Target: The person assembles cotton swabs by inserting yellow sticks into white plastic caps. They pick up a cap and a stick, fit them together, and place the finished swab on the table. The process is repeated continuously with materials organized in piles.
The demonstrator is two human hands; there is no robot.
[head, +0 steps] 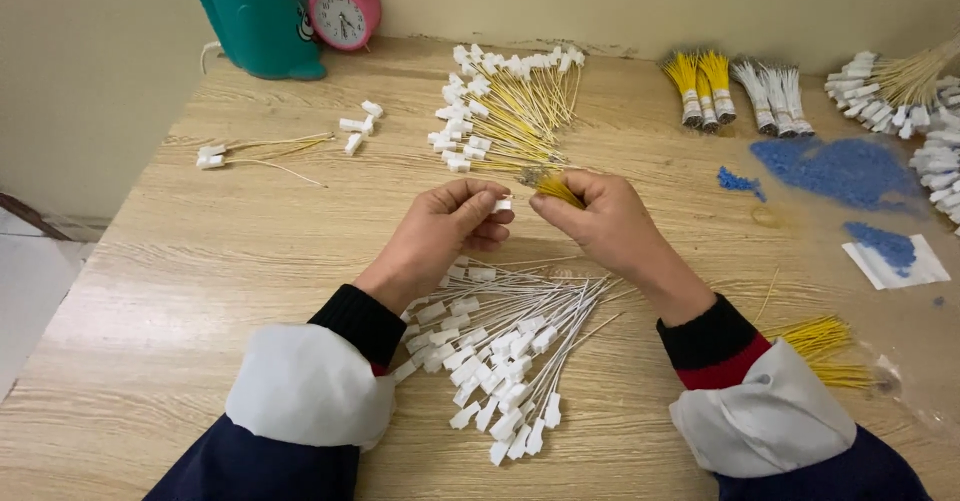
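a: what is in the green holder (pixel 262 23) at the back?

b: something pink pokes out of its top. i cannot tell what it is. a round pink clock (pixel 344 6) stands just beside it.

a: what do the hands hold?

b: the left hand (pixel 445 231) pinches a small white plug (pixel 502 203) with its finger and thumb. the right hand (pixel 605 224) is closed on a little bunch of yellow wires (pixel 560 191). the plug and the wires are up above the middle of the wooden table (pixel 180 281), and their tips nearly touch.

a: what lies under the hands?

b: a pile of thin white wires with plugs (pixel 500 351), spread like a fan. the plugs look like hard little blocks.

a: and behind them?

b: a pile of yellow wires with white plugs (pixel 500 111). to the right are tied bundles of yellow and white wires (pixel 740 89), like little brushes.

a: what is the blue stuff?

b: a heap of tiny blue bits (pixel 840 169) lying flat on the table. more blue bits sit on a white paper (pixel 895 261).
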